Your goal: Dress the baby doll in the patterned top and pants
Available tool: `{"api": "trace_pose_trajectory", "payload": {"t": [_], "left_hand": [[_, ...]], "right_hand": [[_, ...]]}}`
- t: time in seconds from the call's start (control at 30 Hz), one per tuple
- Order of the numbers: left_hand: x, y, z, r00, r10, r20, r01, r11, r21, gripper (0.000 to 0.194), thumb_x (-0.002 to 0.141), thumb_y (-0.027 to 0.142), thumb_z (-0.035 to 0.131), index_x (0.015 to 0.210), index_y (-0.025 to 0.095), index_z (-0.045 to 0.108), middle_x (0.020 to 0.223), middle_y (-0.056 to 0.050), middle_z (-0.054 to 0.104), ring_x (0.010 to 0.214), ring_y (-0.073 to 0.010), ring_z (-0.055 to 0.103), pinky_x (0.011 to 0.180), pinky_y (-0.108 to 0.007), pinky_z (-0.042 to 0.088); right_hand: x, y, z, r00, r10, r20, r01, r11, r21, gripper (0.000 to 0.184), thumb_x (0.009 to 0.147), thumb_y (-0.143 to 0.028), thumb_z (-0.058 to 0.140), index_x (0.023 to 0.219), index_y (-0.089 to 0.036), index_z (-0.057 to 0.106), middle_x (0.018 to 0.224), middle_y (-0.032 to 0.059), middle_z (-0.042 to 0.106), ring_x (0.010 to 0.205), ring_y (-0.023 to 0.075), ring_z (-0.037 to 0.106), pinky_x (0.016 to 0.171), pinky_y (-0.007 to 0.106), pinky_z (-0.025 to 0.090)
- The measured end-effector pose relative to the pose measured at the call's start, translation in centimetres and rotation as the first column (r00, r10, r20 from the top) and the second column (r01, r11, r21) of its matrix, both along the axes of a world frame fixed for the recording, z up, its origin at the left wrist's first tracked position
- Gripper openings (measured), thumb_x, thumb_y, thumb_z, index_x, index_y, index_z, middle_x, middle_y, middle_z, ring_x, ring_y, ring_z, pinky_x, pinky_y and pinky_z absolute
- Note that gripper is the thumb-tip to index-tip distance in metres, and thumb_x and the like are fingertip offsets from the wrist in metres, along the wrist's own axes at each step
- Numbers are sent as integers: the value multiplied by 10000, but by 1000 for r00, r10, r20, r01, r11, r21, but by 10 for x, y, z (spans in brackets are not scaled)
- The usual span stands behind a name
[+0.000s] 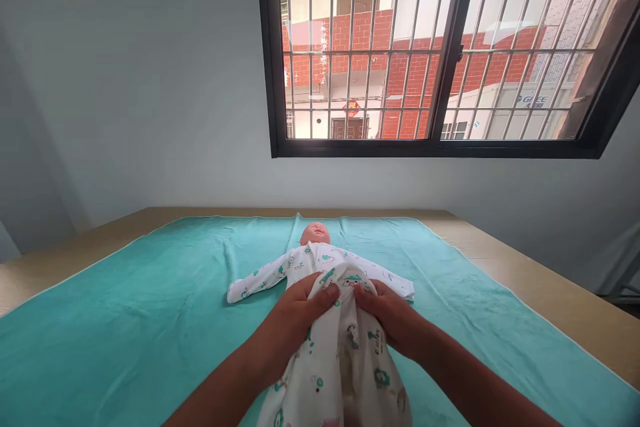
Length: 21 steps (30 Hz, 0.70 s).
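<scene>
A baby doll (315,233) lies on its back on the teal blanket, its head toward the wall. It wears a white long-sleeved top (305,259) with green prints, the sleeves spread out to both sides. In front of the doll, my left hand (306,307) and my right hand (393,315) grip the upper edge of a white printed baby garment (320,360). Both thumbs press on the cloth from above, close together. The garment hangs down toward me in folds and hides the doll's lower body. Whether it is pants or another piece, I cannot tell.
The teal blanket (140,307) covers most of a wooden table (500,257), whose bare wood shows along the edges. Behind the table rises a pale wall (150,93) with a barred, dark-framed window (355,147).
</scene>
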State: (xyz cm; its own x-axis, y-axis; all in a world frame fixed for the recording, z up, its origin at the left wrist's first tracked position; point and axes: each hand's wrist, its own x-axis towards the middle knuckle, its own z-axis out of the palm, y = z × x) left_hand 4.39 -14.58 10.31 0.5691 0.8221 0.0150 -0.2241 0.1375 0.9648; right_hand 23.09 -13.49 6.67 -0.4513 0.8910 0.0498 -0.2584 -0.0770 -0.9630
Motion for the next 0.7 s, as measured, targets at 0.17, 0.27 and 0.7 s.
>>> {"api": "trace_pose_trajectory", "payload": {"t": [0.17, 0.27, 0.7], "left_hand": [[17, 25, -17, 927, 11, -375, 83, 969, 232, 329, 708, 296, 735, 1013, 182, 692, 930, -18, 714, 914, -259, 631, 791, -316, 472], [28, 31, -27, 941, 92, -325, -27, 980, 199, 286, 731, 261, 685, 1003, 174, 680, 923, -15, 703, 936, -249, 614, 839, -320, 456], [42, 11, -21, 989, 130, 65, -110, 960, -256, 195, 799, 359, 647, 796, 177, 579, 454, 72, 436, 387, -60, 330, 437, -189, 356]], "right_hand": [[-1, 15, -48, 968, -228, -104, 221, 972, -74, 470, 780, -565, 676, 958, -130, 682, 716, 48, 687, 633, 184, 628, 606, 294, 480], [4, 19, -64, 959, -263, -103, 254, 963, -92, 457, 765, -554, 695, 963, -142, 685, 754, 44, 698, 662, 182, 628, 637, 290, 476], [15, 0, -43, 957, 242, -158, -250, 968, -32, 546, 657, -572, 764, 975, -132, 709, 811, 69, 694, 827, 241, 662, 803, 365, 495]]}}
